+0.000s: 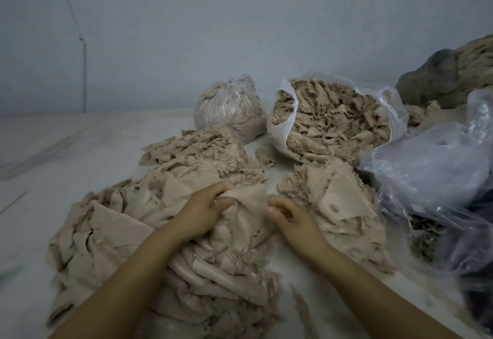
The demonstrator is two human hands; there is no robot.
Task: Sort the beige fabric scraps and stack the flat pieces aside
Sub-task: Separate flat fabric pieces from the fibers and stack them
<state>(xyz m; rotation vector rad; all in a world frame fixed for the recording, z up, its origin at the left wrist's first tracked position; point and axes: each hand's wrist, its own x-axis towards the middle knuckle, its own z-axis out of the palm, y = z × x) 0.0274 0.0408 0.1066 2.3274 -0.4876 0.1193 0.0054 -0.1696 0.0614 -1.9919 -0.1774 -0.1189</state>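
Note:
A large heap of beige fabric scraps [114, 232] covers the white surface in front of me. My left hand [200, 210] grips the left edge of one beige piece [250, 197] lifted from the top of the heap. My right hand [290, 218] pinches the same piece at its right edge. To the right lies a lower pile of flatter beige pieces [344, 202]. A mound of frayed, fluffy scraps [202, 146] sits behind the heap.
An open white plastic bag [282, 122] full of beige scraps stands at the back right, a tied clear bag [229, 109] to its left. Crumpled clear plastic [432, 173] lies on the right. A grey wall [186, 31] is behind.

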